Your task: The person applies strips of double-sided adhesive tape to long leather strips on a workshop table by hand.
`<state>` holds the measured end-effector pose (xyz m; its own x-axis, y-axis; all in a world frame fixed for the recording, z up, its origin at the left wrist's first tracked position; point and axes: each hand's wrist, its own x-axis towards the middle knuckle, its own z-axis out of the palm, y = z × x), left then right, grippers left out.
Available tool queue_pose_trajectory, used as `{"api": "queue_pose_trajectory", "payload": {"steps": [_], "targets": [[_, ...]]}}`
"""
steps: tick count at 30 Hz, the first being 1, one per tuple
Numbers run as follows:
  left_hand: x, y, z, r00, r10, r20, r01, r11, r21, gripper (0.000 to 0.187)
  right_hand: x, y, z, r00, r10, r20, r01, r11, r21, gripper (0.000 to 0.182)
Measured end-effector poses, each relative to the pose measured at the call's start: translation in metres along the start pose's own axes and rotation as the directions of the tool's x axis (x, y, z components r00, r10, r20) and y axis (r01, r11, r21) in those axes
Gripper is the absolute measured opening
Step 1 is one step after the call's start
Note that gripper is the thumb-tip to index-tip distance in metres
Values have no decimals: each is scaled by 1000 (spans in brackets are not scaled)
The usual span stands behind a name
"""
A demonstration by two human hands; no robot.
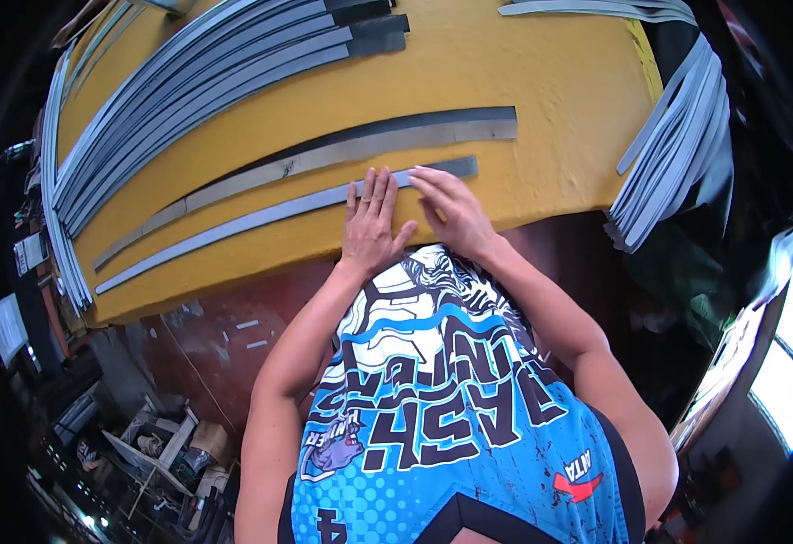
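Observation:
A long narrow grey strip with a darker right end lies along the near side of a yellow-topped table. My left hand rests flat on it, fingers stretched out and pointing away from me. Just to its right, my right hand touches the strip with its fingertips, fingers slightly bent and the thumb apart. Neither hand grips anything. Beyond the hands lies a wider strip, dark along its far edge and grey-beige along its near edge.
Several grey strips with dark ends lie side by side at the far left. A bundle of grey strips hangs over the table's right edge. More long strips run along the left edge. A wooden frame stands among clutter at lower left.

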<state>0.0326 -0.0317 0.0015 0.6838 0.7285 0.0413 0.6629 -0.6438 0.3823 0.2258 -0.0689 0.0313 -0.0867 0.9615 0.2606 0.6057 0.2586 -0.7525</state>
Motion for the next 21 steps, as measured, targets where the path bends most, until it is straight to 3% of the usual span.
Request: {"api": "queue_pose_trajectory", "payload": {"steps": [2,3,5,8,15,17,19,21], "targets": [[0,-2,-1,1000,-9,13,9,1000,4,80,1,-9,16,986,-18,167,55,974,-219,55],[1,-6,-3,999,-2,39,4,999,-52,80,0,-8,18,985,-40,166,75,975,-208,55],[-3,-13,-7,999,10,37,-5,992,-126,79,-4,-6,20,939,70,338,86,901,-426,70],[-23,-21,-14,997,-69,29,68,997,28,79,-5,-4,20,925,67,373,132,866,-483,69],[-96,-124,-44,971,-233,-60,240,946,218,74,-5,-8,23,938,79,337,106,862,-496,70],[-112,-145,-57,904,-392,-171,422,879,220,74,-1,-10,24,933,111,343,79,865,-496,68],[-109,-147,-50,900,-380,-212,425,874,234,74,5,-16,26,937,176,301,-23,893,-449,59],[-82,-115,-47,906,-364,-216,403,898,177,75,8,-22,31,964,110,241,1,908,-419,57]]}}
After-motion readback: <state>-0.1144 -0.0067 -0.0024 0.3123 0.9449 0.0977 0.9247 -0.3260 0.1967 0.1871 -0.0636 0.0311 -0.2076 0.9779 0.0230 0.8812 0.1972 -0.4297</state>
